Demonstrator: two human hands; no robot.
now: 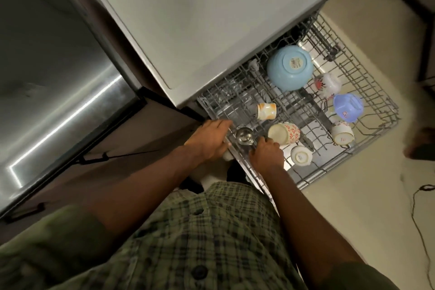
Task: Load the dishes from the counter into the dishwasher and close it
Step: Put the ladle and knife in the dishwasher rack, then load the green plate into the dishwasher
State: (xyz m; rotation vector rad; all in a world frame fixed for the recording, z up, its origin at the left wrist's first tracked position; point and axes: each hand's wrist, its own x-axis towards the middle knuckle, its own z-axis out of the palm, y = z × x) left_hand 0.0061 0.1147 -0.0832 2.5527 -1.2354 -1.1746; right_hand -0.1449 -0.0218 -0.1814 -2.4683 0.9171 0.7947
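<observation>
both forearms extend from lower frame toward centre. left hand (209,140) lies palm down, fingers straight. right hand (266,153) sits just right of it, fingers curled under.

A steel panel (54,73) fills the upper left of the frame (a bright streak crosses it). A black cable (416,214) trails over the pale floor (353,207) at lower right.
</observation>
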